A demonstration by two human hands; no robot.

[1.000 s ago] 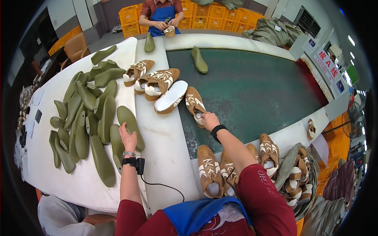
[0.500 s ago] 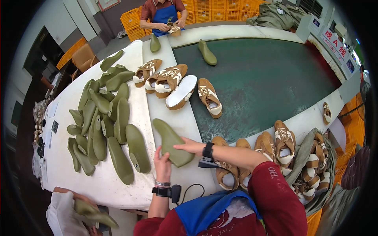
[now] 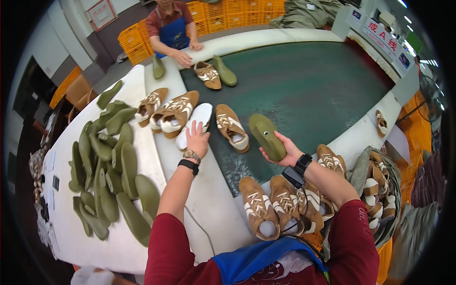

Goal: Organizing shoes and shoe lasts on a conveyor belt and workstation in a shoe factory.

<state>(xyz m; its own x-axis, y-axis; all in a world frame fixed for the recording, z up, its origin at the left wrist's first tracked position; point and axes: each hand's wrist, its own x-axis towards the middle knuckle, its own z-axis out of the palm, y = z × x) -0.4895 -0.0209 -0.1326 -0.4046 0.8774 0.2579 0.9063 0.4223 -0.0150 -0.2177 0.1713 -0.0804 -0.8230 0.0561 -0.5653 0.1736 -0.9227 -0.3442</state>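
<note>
My right hand (image 3: pixel 284 149) grips an olive-green shoe last (image 3: pixel 266 135) over the near part of the green belt (image 3: pixel 304 99). My left hand (image 3: pixel 197 141) reaches forward with its fingers spread over an upturned shoe (image 3: pixel 202 113), whose white sole faces up; whether they press on it, I cannot tell. Just left of that shoe stand several brown and white lace-up sneakers (image 3: pixel 178 114). A single sneaker (image 3: pixel 232 128) rests on the belt's left edge, between my two hands. Below my right forearm is a row of more sneakers (image 3: pixel 259 209).
Many loose green lasts (image 3: pixel 128 166) are heaped on the white table (image 3: pixel 156 190) at left. Across the belt, a co-worker (image 3: pixel 173 33) in a blue apron stands beside a sneaker (image 3: pixel 207 76) and a last (image 3: pixel 224 71). A cloth-lined container (image 3: pixel 380 190) of shoes stands at right.
The last has moved right, over the belt, in my right hand. My left hand has left it and reached to the upturned shoe. The co-worker's sneaker is now down on the belt.
</note>
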